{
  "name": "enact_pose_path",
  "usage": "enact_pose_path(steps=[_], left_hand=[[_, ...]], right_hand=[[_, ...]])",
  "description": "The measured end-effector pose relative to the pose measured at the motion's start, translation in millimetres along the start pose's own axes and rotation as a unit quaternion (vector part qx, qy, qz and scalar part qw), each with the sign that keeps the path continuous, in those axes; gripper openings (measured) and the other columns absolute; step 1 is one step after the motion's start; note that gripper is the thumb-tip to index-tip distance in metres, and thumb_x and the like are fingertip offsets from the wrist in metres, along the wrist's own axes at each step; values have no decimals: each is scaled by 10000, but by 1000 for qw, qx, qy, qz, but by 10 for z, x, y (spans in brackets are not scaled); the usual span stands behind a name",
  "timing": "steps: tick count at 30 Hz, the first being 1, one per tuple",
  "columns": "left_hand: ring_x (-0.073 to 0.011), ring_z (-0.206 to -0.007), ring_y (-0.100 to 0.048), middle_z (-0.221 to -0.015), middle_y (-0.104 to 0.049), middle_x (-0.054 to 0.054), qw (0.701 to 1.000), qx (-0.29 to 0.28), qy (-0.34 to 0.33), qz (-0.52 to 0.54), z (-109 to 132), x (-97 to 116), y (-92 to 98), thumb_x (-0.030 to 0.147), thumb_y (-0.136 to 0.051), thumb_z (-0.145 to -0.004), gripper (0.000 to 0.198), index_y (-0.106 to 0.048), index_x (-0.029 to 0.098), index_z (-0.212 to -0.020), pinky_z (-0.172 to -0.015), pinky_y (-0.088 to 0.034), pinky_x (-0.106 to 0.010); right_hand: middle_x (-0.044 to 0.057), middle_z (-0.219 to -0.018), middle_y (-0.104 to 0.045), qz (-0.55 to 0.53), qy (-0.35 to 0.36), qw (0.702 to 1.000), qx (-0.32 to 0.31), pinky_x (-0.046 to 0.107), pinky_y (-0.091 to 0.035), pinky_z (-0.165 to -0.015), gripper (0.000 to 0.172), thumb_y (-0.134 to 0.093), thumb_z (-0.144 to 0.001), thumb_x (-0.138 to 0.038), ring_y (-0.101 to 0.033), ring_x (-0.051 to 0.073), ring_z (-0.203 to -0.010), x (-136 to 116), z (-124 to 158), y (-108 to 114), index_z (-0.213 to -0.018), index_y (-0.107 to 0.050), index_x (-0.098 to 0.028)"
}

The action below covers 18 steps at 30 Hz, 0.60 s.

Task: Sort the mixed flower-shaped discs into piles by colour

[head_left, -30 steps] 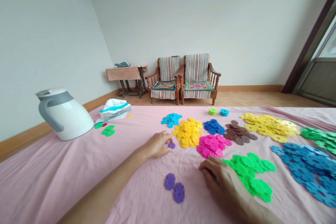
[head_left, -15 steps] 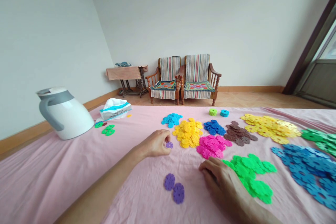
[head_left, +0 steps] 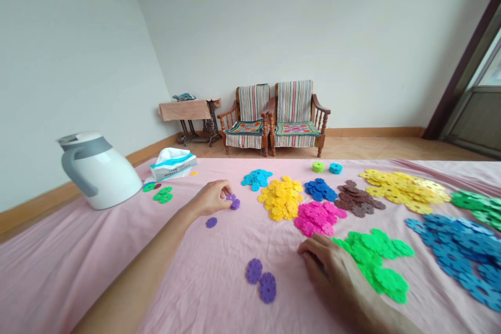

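Note:
My left hand [head_left: 213,199] pinches a purple snowflake disc [head_left: 230,197] between thumb and fingertips, low over the pink cloth. Touching or just below that disc is a second purple disc [head_left: 235,204]; another purple disc [head_left: 212,222] lies under my wrist's right side. Nearer to me, two more purple discs [head_left: 261,279] lie overlapping on the cloth. My right hand [head_left: 332,266] rests on the cloth with its fingers curled, beside the bright green disc pile [head_left: 378,261]. No object shows in it, and its palm is hidden.
Piles of yellow discs [head_left: 282,198], pink discs [head_left: 319,218], brown discs [head_left: 358,199] and blue discs [head_left: 462,255] cover the right side. A light blue pile [head_left: 256,179] lies farther back. A white jug [head_left: 105,175] and a tissue pack [head_left: 174,164] stand at left.
My left hand has moved left and away from me, from beside the yellow pile. A purple disc now lies uncovered near its wrist. The right hand has stayed put.

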<state>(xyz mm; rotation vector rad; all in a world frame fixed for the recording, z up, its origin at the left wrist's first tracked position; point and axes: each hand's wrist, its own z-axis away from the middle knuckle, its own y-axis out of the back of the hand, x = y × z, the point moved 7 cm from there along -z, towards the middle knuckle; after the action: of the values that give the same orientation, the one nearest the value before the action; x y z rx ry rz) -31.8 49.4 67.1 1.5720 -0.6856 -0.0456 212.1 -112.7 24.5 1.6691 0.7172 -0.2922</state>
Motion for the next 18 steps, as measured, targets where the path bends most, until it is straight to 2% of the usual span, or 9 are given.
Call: enact_pose_path(steps=[8,18], left_hand=[[-127,-677,-535,-776,-596,7,1000,-6,-16,-15,5,135,-97,129,-589,-580,183,-569,167,-758,-628,-406,-214],[-129,-658,-535,-747,-593,10,1000,-4,-10,-18,-10,86,-141,152,-589,-585,165,-560,164,-747,-605,-395,-214]], right_hand=[[17,-772,-595,-1,1,1000,2,270,-391,-673,254,-376,-859,-178,-557,152,-725,2,4,-13,-785,-617,-208],[16,-774,-596,-2,2,1000,1,274,-386,-677,257,-372,-860,-180,-556,155,-738,-5,-6,-8,-791,-617,-211]])
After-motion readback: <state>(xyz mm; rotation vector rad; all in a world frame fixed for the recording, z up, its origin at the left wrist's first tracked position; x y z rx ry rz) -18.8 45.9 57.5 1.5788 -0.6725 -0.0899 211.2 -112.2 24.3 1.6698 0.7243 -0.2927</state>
